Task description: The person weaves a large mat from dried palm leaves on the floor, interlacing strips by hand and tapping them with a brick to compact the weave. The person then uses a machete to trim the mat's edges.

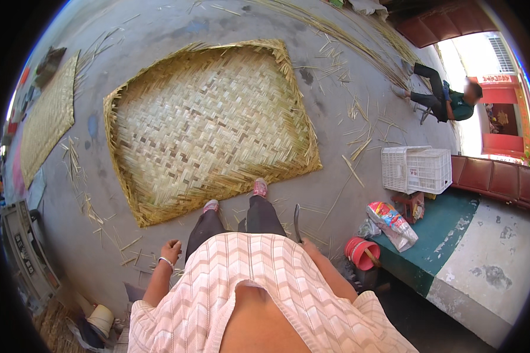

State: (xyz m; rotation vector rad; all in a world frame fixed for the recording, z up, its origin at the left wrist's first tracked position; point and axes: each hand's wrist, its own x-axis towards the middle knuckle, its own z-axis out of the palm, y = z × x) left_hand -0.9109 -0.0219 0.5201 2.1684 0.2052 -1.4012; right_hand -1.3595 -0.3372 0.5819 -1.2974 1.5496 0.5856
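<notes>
My left hand [171, 251] hangs by my left leg, a white bracelet at its wrist; its fingers are loosely bent and nothing shows in them. Down by my right leg, my right hand [310, 247] grips a curved blade like a sickle [297, 222], which points away from me; my body partly hides this hand. Before my feet lies a large woven bamboo mat [206, 117] with its edges turned up like a shallow tray. My shoes stand at its near edge, and neither hand touches it.
Loose bamboo strips [362, 150] are scattered about, with long ones at the back right. A flat woven mat [50, 123] lies left. Another person [447, 100] sits at the far right. White crates [415, 169], a plastic bag [393, 225] and a red bucket [359, 252] stand right.
</notes>
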